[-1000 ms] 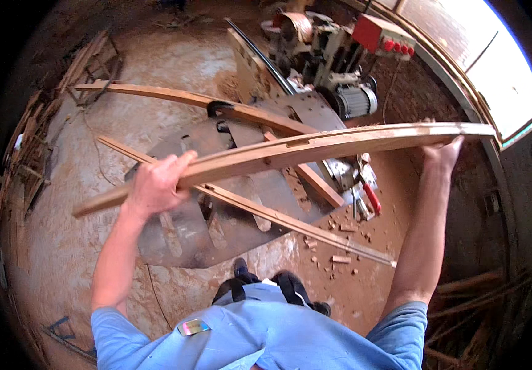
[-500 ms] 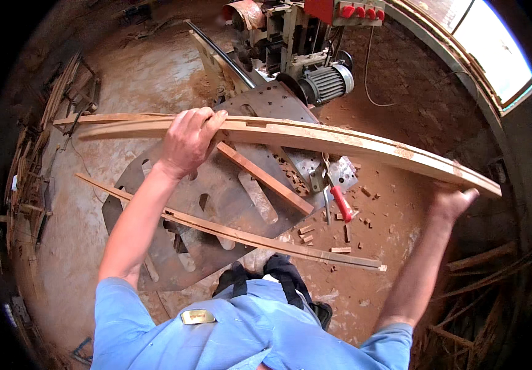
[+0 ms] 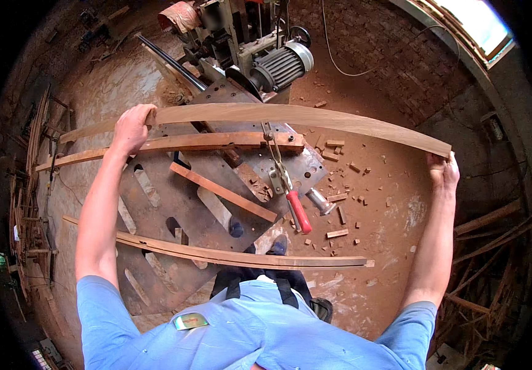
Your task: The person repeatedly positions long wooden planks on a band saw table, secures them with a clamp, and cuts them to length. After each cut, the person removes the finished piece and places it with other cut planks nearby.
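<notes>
Slotted metal desk (image 3: pixel 176 194) below, the long curved board (image 3: pixel 296 115) runs left to right past its right corner, roughly alongside the clamped timber (image 3: pixel 204 142); left grip (image 3: pixel 133 128) grasps it inboard of its left end, right grip (image 3: pixel 443 171) its right end.

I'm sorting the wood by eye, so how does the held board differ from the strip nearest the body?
The left hand and right hand hold the board; the strip lies on the table, its right end overhanging. The board shows a broad, plain face; the strip looks narrower, with a dark line along it. Both are long and wooden.
</notes>
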